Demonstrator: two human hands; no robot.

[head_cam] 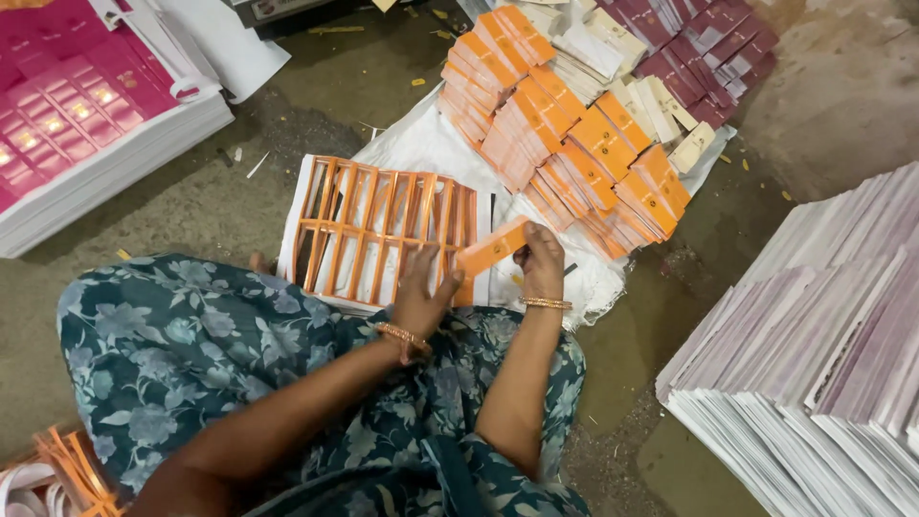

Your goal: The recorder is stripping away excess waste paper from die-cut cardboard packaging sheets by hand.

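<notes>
The person's right hand point(542, 260) pinches one end of a small flat orange card label point(492, 247), thumb and fingers closed on it; the left hand point(419, 292) rests fingers spread on the die-cut orange-and-white card sheet point(373, 230), touching the label's lower end. The label sits at centre, with the stacked orange labels point(565, 144) at one o'clock. It looks light, thin and bendable, best gripped by its edges.

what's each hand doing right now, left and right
Left hand: open, fingers pressed on the die-cut sheet.
Right hand: closed, holding an orange card.
</notes>
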